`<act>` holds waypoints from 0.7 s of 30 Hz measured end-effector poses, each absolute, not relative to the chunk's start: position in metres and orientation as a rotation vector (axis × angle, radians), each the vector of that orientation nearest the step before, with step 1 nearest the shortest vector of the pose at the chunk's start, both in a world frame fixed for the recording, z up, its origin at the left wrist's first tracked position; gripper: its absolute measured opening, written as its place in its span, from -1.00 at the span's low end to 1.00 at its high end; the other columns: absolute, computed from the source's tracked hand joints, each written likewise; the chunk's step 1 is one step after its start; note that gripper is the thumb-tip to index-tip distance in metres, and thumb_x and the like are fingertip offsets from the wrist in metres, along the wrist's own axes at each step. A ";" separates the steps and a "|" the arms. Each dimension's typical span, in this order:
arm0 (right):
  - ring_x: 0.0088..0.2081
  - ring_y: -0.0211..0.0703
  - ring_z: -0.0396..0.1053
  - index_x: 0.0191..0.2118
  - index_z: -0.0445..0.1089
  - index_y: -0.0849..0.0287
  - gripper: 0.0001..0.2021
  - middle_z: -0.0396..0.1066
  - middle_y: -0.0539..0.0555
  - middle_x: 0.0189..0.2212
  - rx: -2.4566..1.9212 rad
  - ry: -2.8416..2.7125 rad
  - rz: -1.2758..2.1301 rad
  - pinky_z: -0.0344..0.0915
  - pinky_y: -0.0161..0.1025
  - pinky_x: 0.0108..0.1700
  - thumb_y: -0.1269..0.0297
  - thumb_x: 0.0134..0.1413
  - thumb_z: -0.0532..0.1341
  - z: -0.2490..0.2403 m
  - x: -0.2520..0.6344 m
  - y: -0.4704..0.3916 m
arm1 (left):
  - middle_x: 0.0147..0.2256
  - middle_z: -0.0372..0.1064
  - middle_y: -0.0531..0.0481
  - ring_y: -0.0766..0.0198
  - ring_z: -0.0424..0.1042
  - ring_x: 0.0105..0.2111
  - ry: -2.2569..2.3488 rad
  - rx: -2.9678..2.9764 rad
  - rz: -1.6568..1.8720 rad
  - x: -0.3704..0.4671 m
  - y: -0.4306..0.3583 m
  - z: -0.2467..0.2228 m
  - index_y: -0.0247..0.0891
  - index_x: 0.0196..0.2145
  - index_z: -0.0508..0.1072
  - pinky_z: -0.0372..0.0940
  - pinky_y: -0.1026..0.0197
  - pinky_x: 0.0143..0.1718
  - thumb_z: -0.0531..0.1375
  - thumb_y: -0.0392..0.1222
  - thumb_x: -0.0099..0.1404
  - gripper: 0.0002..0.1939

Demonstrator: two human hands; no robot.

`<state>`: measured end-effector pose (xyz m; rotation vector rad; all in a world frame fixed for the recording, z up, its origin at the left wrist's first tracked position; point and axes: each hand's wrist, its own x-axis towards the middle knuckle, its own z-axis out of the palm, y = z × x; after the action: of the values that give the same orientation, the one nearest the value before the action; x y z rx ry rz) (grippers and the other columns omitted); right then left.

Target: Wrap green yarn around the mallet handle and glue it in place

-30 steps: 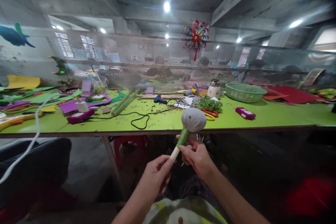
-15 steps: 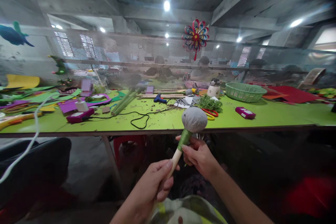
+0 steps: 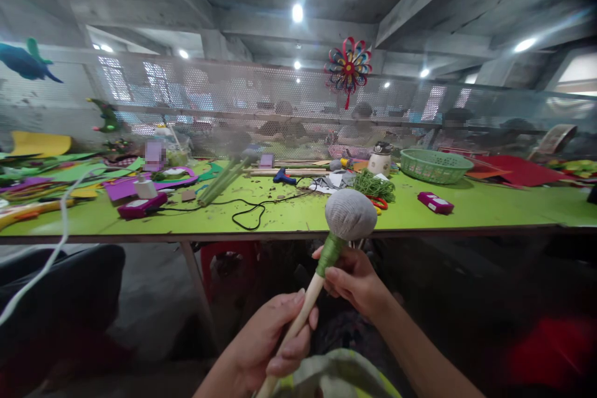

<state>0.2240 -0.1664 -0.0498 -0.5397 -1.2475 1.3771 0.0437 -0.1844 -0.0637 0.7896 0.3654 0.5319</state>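
Between my hands is a padded mallet, held at a slant in front of the table edge. Its round grey cloth head (image 3: 351, 214) is at the top, and green cord (image 3: 330, 254) wraps the neck. Below that the pale wooden handle (image 3: 298, 320) runs down to the left. My left hand (image 3: 280, 336) is closed around the handle. My right hand (image 3: 352, 280) pinches at the lower part of the cord wrapping, with some of its fingers hidden behind the neck. A heap of loose green cord (image 3: 374, 186) lies on the table just beyond the mallet head.
On the green table (image 3: 298, 217) lie a blue glue gun (image 3: 284, 176), a green basket (image 3: 436, 166), a purple box (image 3: 435, 202) and a black cable (image 3: 249, 224). Coloured sheets (image 3: 107, 174) cover the left side. A white cable (image 3: 65, 217) hangs at the left.
The mallet has shifted slightly up and toward me, so its head looks larger and more handle shows. My left hand now sits lower along the handle; my right hand stays at the cord wrapping.
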 end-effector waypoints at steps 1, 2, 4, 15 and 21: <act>-0.73 -0.45 -0.05 -0.20 0.47 0.22 -0.77 0.19 -0.13 -0.72 -0.520 -1.272 1.386 -0.03 -0.36 -0.63 0.28 -0.03 0.33 -0.049 0.225 -0.167 | -0.77 0.05 0.19 0.54 -0.16 -0.85 0.349 0.782 0.513 0.044 -0.185 -0.064 -0.33 -0.40 0.40 -0.22 0.45 -0.85 -0.08 -0.06 0.38 -0.61; -0.73 -0.45 -0.03 -0.19 0.47 0.23 -0.75 0.22 -0.11 -0.70 -0.500 -1.292 1.398 -0.02 -0.36 -0.64 0.26 -0.03 0.33 -0.049 0.227 -0.167 | -0.78 0.06 0.18 0.53 -0.16 -0.86 0.339 0.780 0.496 0.044 -0.184 -0.065 -0.33 -0.41 0.40 -0.21 0.44 -0.86 -0.08 -0.05 0.38 -0.60; -0.73 -0.44 0.00 -0.19 0.46 0.24 -0.73 0.24 -0.09 -0.69 -0.466 -1.308 1.409 -0.01 -0.36 -0.64 0.25 -0.05 0.34 -0.050 0.228 -0.168 | -0.80 0.08 0.17 0.52 -0.14 -0.87 0.350 0.807 0.480 0.045 -0.184 -0.063 -0.33 -0.43 0.40 -0.21 0.44 -0.86 -0.07 -0.03 0.37 -0.59; -0.72 -0.45 -0.04 -0.18 0.45 0.20 -0.82 0.13 -0.18 -0.74 -0.615 -1.285 1.281 -0.05 -0.38 -0.63 0.34 0.06 0.28 -0.054 0.221 -0.166 | -0.70 0.06 0.22 0.49 0.00 -0.73 1.009 1.407 0.939 0.051 -0.189 -0.051 -0.31 -0.19 0.44 -0.10 0.42 -0.73 0.16 0.13 0.18 -0.57; -0.73 -0.47 -0.10 -0.18 0.46 0.21 -0.84 0.03 -0.21 -0.76 -0.553 -1.282 1.325 -0.10 -0.38 -0.64 0.34 0.09 0.25 -0.054 0.226 -0.169 | -0.71 0.10 0.21 0.54 -0.10 -0.82 0.707 1.084 0.648 0.043 -0.190 -0.048 -0.32 -0.23 0.40 -0.25 0.43 -0.80 0.03 0.06 0.31 -0.63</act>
<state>0.2259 -0.1688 -0.0542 -0.5526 -1.2824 1.3247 0.0433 -0.1904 -0.0484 1.0843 0.7074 0.6481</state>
